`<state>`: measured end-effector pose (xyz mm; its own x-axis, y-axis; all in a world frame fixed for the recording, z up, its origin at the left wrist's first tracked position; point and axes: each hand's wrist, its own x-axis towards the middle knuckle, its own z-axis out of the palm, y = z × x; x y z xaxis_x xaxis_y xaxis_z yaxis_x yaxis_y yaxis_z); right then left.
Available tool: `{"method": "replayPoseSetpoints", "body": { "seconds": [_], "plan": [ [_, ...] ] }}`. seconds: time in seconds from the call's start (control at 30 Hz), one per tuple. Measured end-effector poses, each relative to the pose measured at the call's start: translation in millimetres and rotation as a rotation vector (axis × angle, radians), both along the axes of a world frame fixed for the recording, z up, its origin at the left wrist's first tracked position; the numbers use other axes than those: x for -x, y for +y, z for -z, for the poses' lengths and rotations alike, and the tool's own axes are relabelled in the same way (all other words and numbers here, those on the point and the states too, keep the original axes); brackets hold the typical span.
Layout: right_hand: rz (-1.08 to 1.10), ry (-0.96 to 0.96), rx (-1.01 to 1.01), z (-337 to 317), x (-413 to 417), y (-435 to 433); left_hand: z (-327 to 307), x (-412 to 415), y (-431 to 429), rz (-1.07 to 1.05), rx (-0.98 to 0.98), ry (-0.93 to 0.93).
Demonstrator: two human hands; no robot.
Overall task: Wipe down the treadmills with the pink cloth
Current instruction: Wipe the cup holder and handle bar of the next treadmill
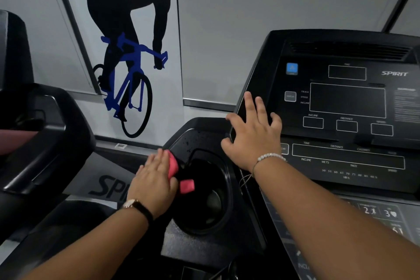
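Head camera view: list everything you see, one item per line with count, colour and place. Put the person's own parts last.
treadmill console: one, black with dark displays and white SPIRIT lettering, right side
cup holder: one, black, round recess left of the console, centre bottom
pink cloth: one, pink, on the cup holder's left rim under the fingers
second treadmill: one, black, left edge
cyclist graphic: one, black rider on a blue bike, on the grey wall behind
wristwatch: one, dark strap, left wrist
bead bracelet: one, white, right wrist
left hand: one, presses flat on the cloth
right hand: one, fingers spread, rests on the console's left edge
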<state>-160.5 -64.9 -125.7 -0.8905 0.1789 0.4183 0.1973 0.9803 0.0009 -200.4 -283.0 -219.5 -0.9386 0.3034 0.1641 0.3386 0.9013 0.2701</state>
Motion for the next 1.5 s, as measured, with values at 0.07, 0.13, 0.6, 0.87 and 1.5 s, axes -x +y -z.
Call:
{"method": "replayPoseSetpoints", "body": {
  "seconds": [0.07, 0.13, 0.6, 0.87, 1.5],
  "plan": [
    [0.004, -0.001, -0.001, 0, 0, 1, -10, 18, 12, -0.186, -0.156, -0.093],
    [0.009, -0.007, -0.007, -1, 0, 0, -19, 29, 22, -0.278, -0.178, -0.130],
    [-0.099, -0.061, -0.124, -45, -5, 38, -15, -13, 19, -0.033, 0.112, -0.049],
    [-0.038, -0.006, -0.128, -40, 0, 86, 6, 2, 30, 0.367, 0.128, 0.255],
    [-0.055, 0.063, -0.123, -37, 1, 90, 8, 20, 48, -0.061, -0.092, 0.149]
  ]
}}
